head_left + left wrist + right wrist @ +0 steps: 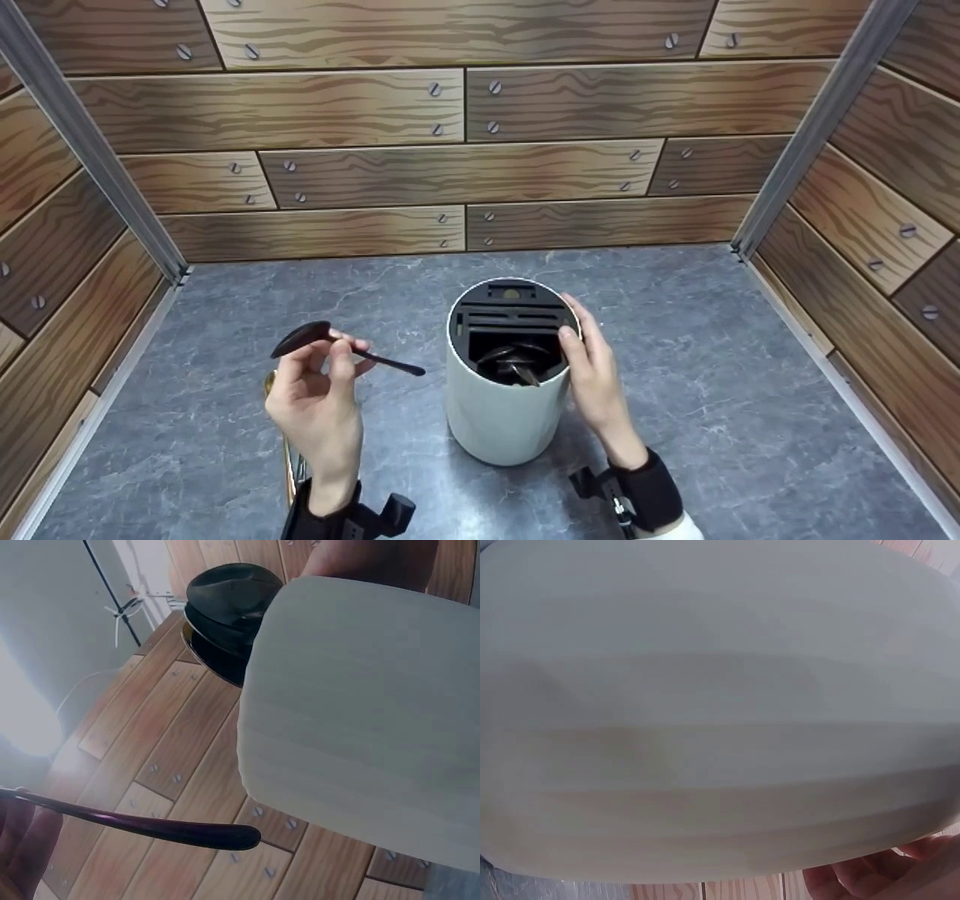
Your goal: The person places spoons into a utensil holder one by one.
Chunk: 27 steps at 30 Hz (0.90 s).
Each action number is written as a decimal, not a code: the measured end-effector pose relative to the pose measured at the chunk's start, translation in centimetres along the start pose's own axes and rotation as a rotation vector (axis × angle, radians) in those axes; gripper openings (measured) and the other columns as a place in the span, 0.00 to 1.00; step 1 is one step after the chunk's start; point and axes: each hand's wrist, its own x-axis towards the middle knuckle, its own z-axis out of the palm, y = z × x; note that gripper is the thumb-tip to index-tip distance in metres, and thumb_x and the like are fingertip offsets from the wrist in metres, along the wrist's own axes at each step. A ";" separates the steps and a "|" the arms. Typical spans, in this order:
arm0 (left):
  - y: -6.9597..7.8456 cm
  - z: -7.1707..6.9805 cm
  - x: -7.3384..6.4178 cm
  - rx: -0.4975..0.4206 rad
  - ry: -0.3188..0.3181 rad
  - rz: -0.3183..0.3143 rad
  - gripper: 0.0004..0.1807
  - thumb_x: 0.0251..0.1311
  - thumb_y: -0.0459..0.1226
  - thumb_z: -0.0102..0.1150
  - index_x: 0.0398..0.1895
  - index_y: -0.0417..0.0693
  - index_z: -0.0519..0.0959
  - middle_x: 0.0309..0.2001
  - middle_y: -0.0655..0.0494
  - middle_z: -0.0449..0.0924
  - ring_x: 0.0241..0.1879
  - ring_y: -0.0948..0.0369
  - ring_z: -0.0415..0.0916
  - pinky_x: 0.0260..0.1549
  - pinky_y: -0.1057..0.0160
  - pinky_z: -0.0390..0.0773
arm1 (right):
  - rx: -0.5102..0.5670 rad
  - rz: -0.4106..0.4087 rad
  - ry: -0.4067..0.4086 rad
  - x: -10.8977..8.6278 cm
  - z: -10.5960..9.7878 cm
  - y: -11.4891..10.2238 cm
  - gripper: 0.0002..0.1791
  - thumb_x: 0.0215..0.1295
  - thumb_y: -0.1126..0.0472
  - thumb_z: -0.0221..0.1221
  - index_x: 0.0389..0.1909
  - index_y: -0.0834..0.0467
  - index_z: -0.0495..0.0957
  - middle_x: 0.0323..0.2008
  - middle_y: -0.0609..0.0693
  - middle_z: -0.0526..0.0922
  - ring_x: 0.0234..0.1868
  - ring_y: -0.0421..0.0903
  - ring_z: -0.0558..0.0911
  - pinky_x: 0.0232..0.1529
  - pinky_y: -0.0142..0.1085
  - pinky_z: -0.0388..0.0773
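Note:
My left hand (319, 412) pinches a black spoon (391, 365) between thumb and fingers, bowl to the left and handle tip toward the holder. In the left wrist view the spoon's handle (172, 832) crosses the lower left, apart from the holder. A white cylindrical utensil holder (501, 424) with a black slotted top insert (510, 304) stands upright on the table. My right hand (596, 375) grips its right side, thumb at the rim. Dark spoons (517, 354) sit in the large front compartment; their rounded bowls (234, 596) show in the left wrist view. The holder's wall (720, 690) fills the right wrist view.
Gold and silver cutlery (289, 480) lies on the grey marbled table (697, 420), partly hidden behind my left hand and wrist. Wood-patterned panels (465, 112) enclose the table at the back and both sides.

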 end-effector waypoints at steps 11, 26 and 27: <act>1.8 2.1 1.5 -0.013 -0.122 0.068 0.10 0.70 0.31 0.65 0.37 0.28 0.80 0.37 0.61 0.85 0.36 0.66 0.87 0.33 0.68 0.89 | -0.011 -0.002 0.008 -0.1 0.1 0.0 0.27 0.83 0.64 0.45 0.77 0.67 0.63 0.75 0.65 0.71 0.69 0.26 0.73 0.72 0.17 0.65; 1.0 6.9 1.7 0.105 -0.330 0.072 0.07 0.66 0.26 0.64 0.38 0.24 0.80 0.33 0.40 0.85 0.37 0.71 0.85 0.31 0.63 0.90 | 0.003 0.006 0.001 0.1 0.0 0.1 0.27 0.82 0.65 0.45 0.78 0.68 0.63 0.76 0.66 0.70 0.66 0.20 0.71 0.72 0.17 0.65; 0.8 7.1 1.6 0.111 -0.338 0.064 0.05 0.65 0.24 0.64 0.38 0.25 0.81 0.33 0.38 0.84 0.37 0.71 0.85 0.31 0.63 0.90 | 0.009 0.007 -0.002 0.1 0.0 0.1 0.27 0.82 0.65 0.45 0.78 0.68 0.62 0.76 0.66 0.70 0.66 0.20 0.71 0.72 0.17 0.65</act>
